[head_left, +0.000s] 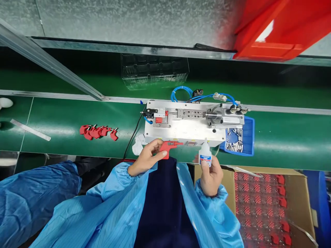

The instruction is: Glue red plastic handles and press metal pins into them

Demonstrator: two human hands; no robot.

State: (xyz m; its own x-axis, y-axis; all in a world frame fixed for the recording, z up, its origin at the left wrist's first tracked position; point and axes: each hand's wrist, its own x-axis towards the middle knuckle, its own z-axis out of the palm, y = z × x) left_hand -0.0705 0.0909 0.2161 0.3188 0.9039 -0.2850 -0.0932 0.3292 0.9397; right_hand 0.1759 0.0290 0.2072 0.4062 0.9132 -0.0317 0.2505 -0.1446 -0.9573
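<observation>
My left hand [148,157] is closed on a red pistol-shaped plastic part [168,148], its narrow tip pointing right. In my right hand [211,175] is a small white glue bottle [205,155] with a blue and red label, held upright with its nozzle up. Both hands are at the front edge of the bench, before a silver press fixture [186,128]. A red piece [158,120] sits in the fixture's left end. Several red parts with metal pins [97,132] lie in a pile to the left.
A blue bin [248,137] of small metal pins stands right of the fixture. Below it, a cardboard box [297,193] holds trays of red parts. Blue air hoses [181,89], a white crumpled tissue [138,144] and a metal ruler [30,130] are on the bench. Another person's blue sleeve [38,189] is at left.
</observation>
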